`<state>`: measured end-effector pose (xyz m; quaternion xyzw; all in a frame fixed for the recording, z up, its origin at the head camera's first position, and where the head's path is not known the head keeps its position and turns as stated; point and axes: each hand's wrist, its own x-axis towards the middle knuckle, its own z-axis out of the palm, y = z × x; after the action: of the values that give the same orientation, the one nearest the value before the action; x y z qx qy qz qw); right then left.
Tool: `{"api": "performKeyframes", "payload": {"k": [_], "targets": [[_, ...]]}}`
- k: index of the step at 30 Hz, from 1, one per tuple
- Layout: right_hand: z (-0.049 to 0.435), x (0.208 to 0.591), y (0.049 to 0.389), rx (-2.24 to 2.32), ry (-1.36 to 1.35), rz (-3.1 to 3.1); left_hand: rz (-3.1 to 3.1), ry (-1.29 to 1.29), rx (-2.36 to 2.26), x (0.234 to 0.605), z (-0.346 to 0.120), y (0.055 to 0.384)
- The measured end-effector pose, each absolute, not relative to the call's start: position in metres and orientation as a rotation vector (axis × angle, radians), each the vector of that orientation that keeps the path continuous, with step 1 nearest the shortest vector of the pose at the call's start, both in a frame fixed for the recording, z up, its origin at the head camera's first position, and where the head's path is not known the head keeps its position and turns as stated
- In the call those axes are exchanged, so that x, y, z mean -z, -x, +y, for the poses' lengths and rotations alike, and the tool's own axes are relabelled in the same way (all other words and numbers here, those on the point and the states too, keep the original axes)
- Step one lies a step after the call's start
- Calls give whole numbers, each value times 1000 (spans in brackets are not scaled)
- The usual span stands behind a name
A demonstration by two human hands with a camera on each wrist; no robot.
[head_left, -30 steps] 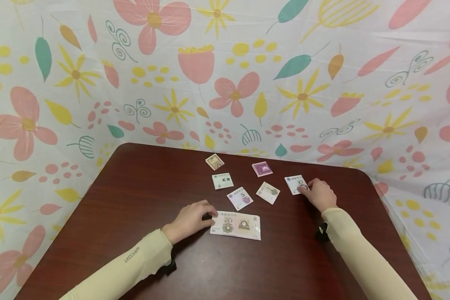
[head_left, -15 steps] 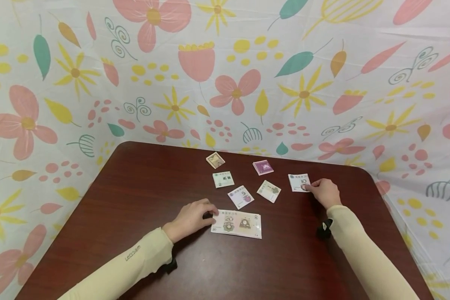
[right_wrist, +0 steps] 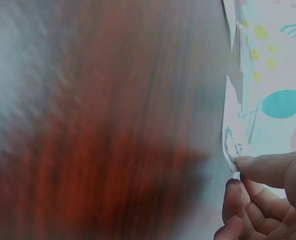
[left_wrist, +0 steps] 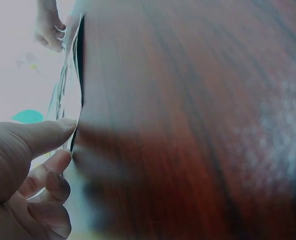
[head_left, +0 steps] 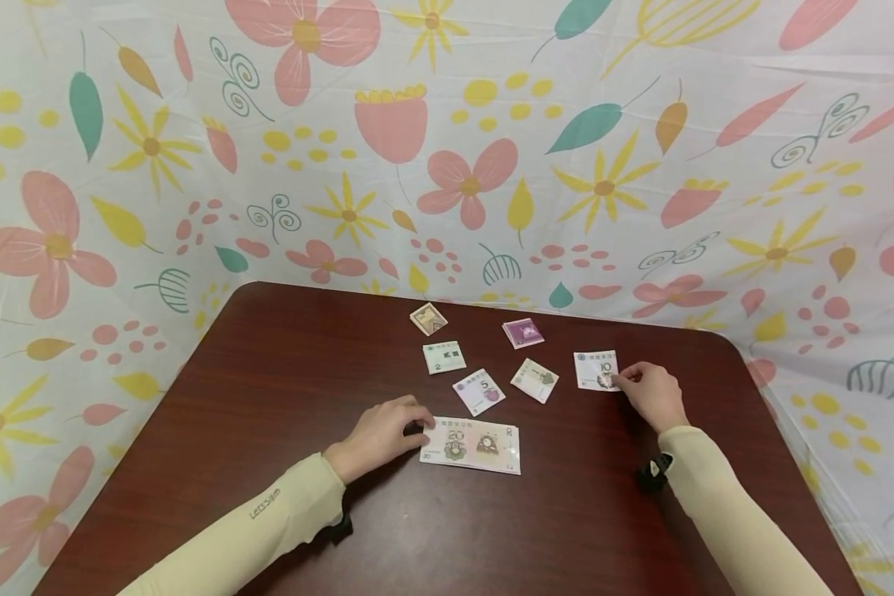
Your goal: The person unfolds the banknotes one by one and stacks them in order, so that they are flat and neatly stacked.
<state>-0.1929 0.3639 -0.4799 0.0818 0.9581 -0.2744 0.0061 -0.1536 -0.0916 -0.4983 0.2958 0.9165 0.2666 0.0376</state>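
At the table's middle front, my left hand (head_left: pixel 383 434) grips the left edge of a flat, unfolded 20 banknote (head_left: pixel 484 447) with thumb and forefinger; more paper edges show under it. Close up in the left wrist view, the thumb (left_wrist: pixel 55 134) lies at the edge of the notes (left_wrist: pixel 73 95). On the right, my right hand (head_left: pixel 651 393) pinches the lower right corner of a squarish 10 note (head_left: pixel 594 368). From the right wrist, this note (right_wrist: pixel 231 125) stands slightly bent in the thumb and finger grip, its near corner at the thumb tip.
Several small squarish notes lie between and beyond the hands: a 5 note (head_left: pixel 478 391), a 1 note (head_left: pixel 534 381), a green 2 note (head_left: pixel 444 357), a purple note (head_left: pixel 523 333) and a brownish-yellow note (head_left: pixel 428 319). A flowered cloth (head_left: pixel 462 232) hangs behind the dark wooden table (head_left: pixel 283 356).
My right hand has shifted the 10 note a little to the right, then slightly nearer, and its grip now sits at the note's corner. The left hand stays at the 20 note.
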Motion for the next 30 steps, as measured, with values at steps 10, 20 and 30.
{"api": "performKeyframes", "payload": {"k": [10, 20, 30], "targets": [[360, 471, 175, 986, -277, 2983, 2822, -903, -813, 499, -91, 153], [351, 457, 162, 1073, -245, 3044, 2815, -918, -834, 500, -92, 153], [335, 449, 150, 1129, -154, 3067, 2810, -920, -847, 501, -92, 154]]}}
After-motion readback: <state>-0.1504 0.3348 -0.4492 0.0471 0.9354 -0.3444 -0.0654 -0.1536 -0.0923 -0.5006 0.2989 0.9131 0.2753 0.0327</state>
